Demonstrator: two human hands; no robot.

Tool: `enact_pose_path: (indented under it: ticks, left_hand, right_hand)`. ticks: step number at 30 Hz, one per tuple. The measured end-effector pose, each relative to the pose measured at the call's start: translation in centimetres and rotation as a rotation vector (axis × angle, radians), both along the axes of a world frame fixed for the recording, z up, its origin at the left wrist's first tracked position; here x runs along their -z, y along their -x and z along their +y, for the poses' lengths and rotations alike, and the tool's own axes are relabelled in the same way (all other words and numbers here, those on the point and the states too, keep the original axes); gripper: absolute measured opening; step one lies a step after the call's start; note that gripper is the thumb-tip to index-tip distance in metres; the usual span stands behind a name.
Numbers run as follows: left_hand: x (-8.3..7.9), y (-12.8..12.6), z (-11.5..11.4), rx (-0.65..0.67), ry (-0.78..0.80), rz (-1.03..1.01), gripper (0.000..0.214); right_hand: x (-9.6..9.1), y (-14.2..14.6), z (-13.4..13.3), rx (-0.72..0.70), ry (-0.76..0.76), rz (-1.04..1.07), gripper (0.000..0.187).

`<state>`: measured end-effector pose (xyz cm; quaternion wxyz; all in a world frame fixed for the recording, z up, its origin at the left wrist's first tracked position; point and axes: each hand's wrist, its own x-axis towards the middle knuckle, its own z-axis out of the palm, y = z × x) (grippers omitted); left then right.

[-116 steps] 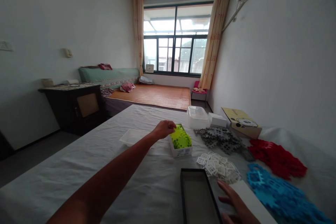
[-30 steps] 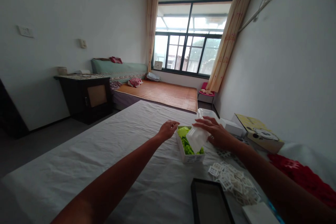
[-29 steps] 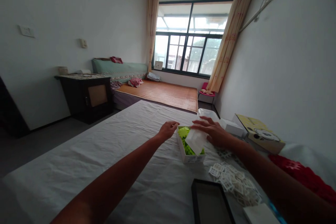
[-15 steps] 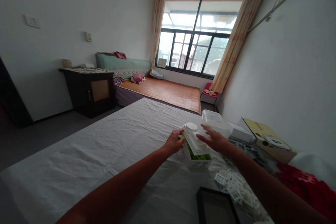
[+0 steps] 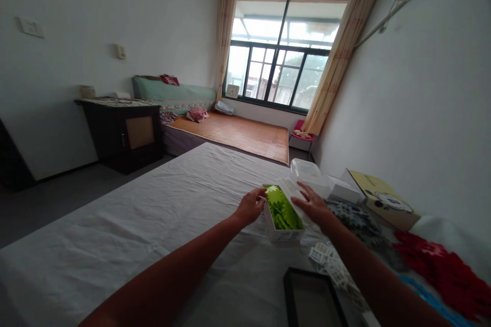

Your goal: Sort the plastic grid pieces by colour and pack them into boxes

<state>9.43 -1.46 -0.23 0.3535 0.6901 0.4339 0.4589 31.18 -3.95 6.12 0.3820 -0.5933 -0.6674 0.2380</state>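
A white rectangular box full of bright green flat toothed pieces stands uncovered on the white cloth. My left hand is closed at its far left edge, fingertips on the rim. On the right side, my right hand grips a white lid, which is tilted up along the box's right edge and partly hidden by the fingers. Close in front lie a dark-rimmed tray and a loose heap of white lattice pieces.
Behind my right hand are a clear plastic container, a white box and a yellow patterned carton. Grey pieces, red pieces and blue pieces lie along the right. White cloth covers the surface.
The white lid has come off the box top and tipped to the right with my right hand, exposing the green pieces. My left hand stays at the box's left edge. The view has shifted slightly.
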Motion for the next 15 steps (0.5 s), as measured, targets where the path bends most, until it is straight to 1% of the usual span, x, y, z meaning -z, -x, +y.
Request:
enact_pose_path:
  ticks: [3, 6, 8, 11, 13, 15]
  left_hand:
    - [-0.1, -0.2, -0.4, 0.021, -0.006, -0.036, 0.042]
    - [0.0, -0.2, -0.6, 0.032, -0.007, -0.058, 0.043]
    - [0.3, -0.2, -0.5, 0.011, -0.001, -0.092, 0.044]
    - [1.0, -0.3, -0.2, -0.038, 0.041, -0.177, 0.043]
    - [1.5, -0.4, 0.0, -0.045, 0.082, -0.201, 0.04]
    - [1.8, -0.5, 0.0, -0.037, 0.104, -0.186, 0.039]
  right_hand:
    - [1.6, 2.2, -0.6, -0.005, -0.148, -0.288, 0.063]
    - [2.1, 4.1, -1.7, 0.018, -0.246, -0.497, 0.06]
    - [1.9, 5.0, -2.5, 0.045, -0.241, -0.606, 0.061]
    - [1.4, 6.0, -3.0, 0.11, -0.182, -0.745, 0.061]
    - [1.1, 6.4, -2.9, 0.147, -0.129, -0.785, 0.062]
    - [0.8, 6.6, -2.5, 0.153, -0.076, -0.789, 0.063]
